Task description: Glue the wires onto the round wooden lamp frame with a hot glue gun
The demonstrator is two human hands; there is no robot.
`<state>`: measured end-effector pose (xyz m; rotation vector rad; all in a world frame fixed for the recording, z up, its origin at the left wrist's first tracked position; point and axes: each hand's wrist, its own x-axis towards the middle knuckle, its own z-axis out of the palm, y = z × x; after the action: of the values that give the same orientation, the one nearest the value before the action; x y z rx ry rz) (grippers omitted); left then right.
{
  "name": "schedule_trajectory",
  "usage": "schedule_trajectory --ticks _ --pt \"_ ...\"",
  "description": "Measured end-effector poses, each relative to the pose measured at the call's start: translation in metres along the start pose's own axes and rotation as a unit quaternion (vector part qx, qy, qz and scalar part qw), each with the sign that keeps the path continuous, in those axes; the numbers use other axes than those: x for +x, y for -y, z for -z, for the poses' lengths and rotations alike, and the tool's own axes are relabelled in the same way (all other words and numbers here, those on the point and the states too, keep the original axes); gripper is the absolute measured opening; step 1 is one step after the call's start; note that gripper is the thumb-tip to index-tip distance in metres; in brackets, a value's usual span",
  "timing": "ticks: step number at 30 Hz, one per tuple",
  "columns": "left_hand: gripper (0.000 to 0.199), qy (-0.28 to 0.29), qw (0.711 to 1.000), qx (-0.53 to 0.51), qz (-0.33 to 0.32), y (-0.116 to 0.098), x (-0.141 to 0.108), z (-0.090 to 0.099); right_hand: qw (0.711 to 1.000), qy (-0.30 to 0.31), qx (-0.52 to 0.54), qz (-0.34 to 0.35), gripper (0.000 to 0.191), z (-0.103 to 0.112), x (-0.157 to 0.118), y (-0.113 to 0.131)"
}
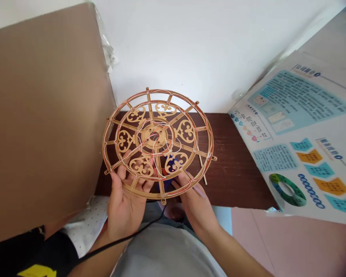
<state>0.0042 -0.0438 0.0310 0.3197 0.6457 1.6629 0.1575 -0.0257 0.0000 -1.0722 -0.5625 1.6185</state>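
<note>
A large round golden frame [154, 139] with spokes, scroll-shaped ornaments and thin red and white wires fills the middle of the view, tilted above a dark brown table [230, 165]. My left hand [128, 196] grips its lower left rim, thumb at the edge and fingers beneath. At the lower right rim my right hand [194, 198] holds the frame too, its fingers partly hidden under it. Beneath the frame, between my hands, a blue and red object [171, 163] shows through the openings; its full shape is hidden.
A brown panel [46, 115] stands at the left, a printed board [300, 142] at the right and a white wall [184, 46] behind. A thin stick [202, 169] lies on the table. A black cable [123, 238] crosses below my left hand.
</note>
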Motion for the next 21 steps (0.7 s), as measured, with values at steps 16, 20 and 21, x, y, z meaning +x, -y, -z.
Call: schedule_trajectory --ticks 16,20,21 --pt "0.042 0.004 1.0 0.015 -0.005 -0.002 -0.018 -0.01 0.997 0.063 0.051 -0.011 0.031 -0.016 0.017 0.0" --pt "0.042 -0.017 0.999 0.039 -0.014 0.003 -0.017 -0.008 0.996 0.043 0.063 -0.037 0.025 -0.005 0.001 0.002" --pt "0.043 -0.024 0.999 0.046 -0.015 0.004 -0.017 -0.007 0.996 0.034 0.063 -0.06 0.023 -0.001 -0.002 0.003"
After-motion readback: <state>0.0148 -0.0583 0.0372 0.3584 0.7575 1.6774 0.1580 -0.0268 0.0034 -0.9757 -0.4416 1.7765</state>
